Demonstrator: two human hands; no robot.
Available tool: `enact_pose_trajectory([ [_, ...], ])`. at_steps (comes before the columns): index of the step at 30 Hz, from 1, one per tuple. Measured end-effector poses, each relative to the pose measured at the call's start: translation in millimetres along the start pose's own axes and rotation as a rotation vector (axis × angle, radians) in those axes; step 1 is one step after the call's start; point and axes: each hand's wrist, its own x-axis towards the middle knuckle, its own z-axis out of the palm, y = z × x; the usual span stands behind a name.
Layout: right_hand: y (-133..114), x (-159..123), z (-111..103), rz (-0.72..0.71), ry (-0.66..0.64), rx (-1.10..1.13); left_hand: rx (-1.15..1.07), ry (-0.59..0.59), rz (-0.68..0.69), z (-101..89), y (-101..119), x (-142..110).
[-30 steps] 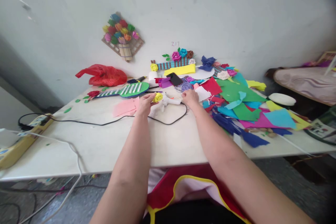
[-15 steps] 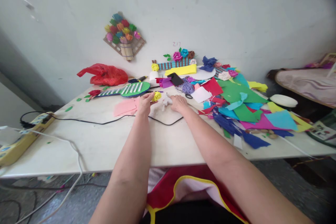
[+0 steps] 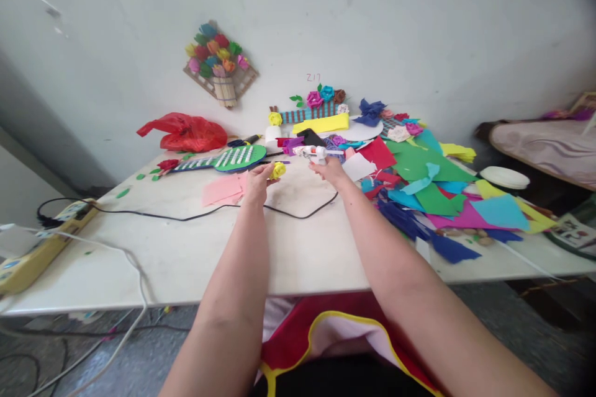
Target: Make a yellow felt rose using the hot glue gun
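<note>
Between the fingertips of my left hand is a small yellow paper flower. My right hand is wrapped round the handle of a white glue gun, lifted off the table with its nozzle pointing left. A black cord runs across the table below both hands. Just left of my left hand lie pink paper sheets. Behind it rests a green guitar-shaped craft piece with white strips and a red flower at its end.
Coloured paper scraps cover the table's right side. A phone and purple yarn lie behind the glue gun. A red plastic bag sits at the back left. At the left edge is a yellow power strip with cables.
My right hand has picked up the glue gun from the table and raised it, turning its nozzle left. The left hand stays in place with the yellow flower.
</note>
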Motion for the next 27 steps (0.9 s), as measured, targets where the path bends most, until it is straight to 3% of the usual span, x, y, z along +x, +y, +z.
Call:
enact_pose_trajectory([
  [3,-0.9,-0.9,-3.6,-0.025,-0.082,0.321,0.000,-0.002,0.005,0.6,0.9,-0.7],
  [6,-4.0,-2.7,-6.2,-0.076,-0.156,0.440,-0.002,-0.007,0.011,0.3,0.3,-0.5],
  [12,-10.5,-7.9,-6.6,-0.102,-0.252,0.416,-0.001,-0.016,0.014,-2.0,-3.3,2.4],
  [27,-24.4,-17.1,-8.1,-0.081,-0.288,0.284,0.011,-0.007,0.011,-2.1,-4.9,3.4],
])
